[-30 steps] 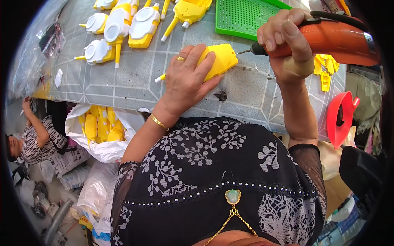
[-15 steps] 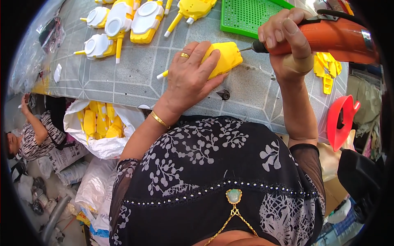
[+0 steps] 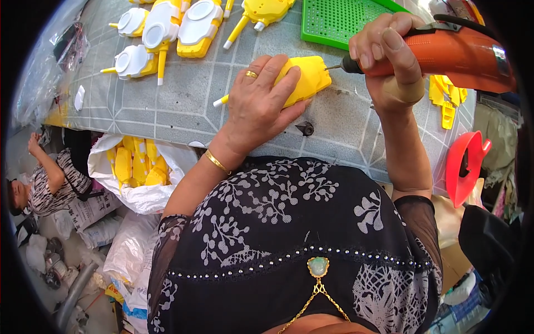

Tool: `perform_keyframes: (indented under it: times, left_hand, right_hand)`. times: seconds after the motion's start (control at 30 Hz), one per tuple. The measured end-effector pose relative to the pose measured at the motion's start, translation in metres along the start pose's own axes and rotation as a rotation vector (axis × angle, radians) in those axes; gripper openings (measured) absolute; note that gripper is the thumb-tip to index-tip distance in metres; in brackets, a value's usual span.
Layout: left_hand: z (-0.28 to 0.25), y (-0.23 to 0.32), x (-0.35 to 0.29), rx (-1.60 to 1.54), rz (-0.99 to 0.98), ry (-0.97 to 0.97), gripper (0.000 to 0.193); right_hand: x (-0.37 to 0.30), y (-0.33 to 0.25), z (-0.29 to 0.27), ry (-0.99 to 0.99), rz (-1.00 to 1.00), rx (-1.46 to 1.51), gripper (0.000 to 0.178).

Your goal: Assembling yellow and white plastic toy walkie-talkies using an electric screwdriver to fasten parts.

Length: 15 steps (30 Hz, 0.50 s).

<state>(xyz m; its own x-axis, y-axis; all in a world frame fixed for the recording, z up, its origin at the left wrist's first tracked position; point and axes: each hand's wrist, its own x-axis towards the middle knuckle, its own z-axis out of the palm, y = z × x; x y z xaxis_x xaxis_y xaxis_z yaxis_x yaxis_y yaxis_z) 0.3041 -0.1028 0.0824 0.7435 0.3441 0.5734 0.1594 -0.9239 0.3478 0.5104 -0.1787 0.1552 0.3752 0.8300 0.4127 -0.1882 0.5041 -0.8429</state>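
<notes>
My left hand (image 3: 264,103) is wrapped over a yellow plastic casing (image 3: 307,81) and holds it down on the grey table. A thin rod with a white tip (image 3: 221,101) pokes out at the casing's left end, beside my fingers. My right hand (image 3: 392,61) grips an orange electric screwdriver (image 3: 445,54), held sideways. Its thin bit (image 3: 334,67) meets the right end of the casing; whether a screw sits there is too small to tell.
Assembled yellow-and-white units (image 3: 196,28) lie at the far left. A green perforated tray (image 3: 334,25) stands beyond my hands, with small yellow parts (image 3: 446,97) to the right. A red heart-shaped frame (image 3: 463,170) is at the table's right edge. A white sack (image 3: 150,196) holds yellow casings. Another person (image 3: 53,175) is at left.
Both hands keep their hold, and the bit stays at the casing's end. The other person's raised hand has shifted slightly.
</notes>
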Motion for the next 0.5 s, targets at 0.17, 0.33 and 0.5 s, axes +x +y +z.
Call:
perform_keyframes:
  times: [0.17, 0.33, 0.5]
  left_hand:
    - [-0.0007, 0.0045, 0.0026, -0.017, -0.025, -0.021, 0.054]
    - [-0.0021, 0.0066, 0.0049, -0.018, -0.035, -0.040, 0.054]
    - [-0.0020, 0.0048, 0.0057, -0.013, -0.030, -0.056, 0.054]
  right_hand:
    - [-0.0025, 0.0005, -0.0042, -0.014, -0.014, 0.003, 0.018]
    - [-0.0027, 0.0008, -0.0032, -0.041, -0.031, -0.017, 0.018]
    - [-0.0007, 0.0043, -0.0035, -0.055, -0.001, -0.023, 0.017]
